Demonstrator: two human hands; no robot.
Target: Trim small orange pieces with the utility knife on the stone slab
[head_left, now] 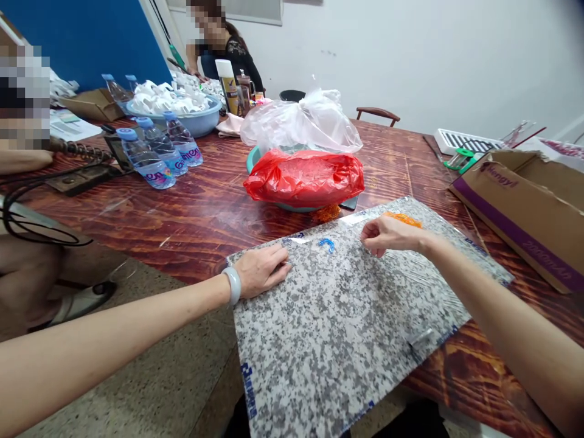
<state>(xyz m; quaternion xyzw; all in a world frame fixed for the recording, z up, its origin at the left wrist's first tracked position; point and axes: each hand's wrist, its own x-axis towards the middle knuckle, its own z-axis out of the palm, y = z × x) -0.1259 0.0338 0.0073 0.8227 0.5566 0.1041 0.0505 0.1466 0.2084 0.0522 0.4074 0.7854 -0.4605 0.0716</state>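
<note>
A grey speckled sheet (328,328) lies over the front of the wooden table. On its left edge rests my left hand (263,269), palm down, fingers slightly apart and holding nothing, with a pale bangle (233,286) on the wrist. My right hand (382,236) is above the sheet to the right, fingers curled together; what they hold, if anything, is too small to make out. Between the hands lies a small blue looped piece (326,244). Orange strands (403,219) lie just behind my right hand, and a small clear object (420,340) sits near the sheet's front right edge.
A red plastic bag (305,177) sits on a basin behind the sheet, beside a clear bag (310,125). Water bottles (152,161) and a basin of white parts (196,125) stand left. A cardboard box (524,213) stands right. Two people sit around the table.
</note>
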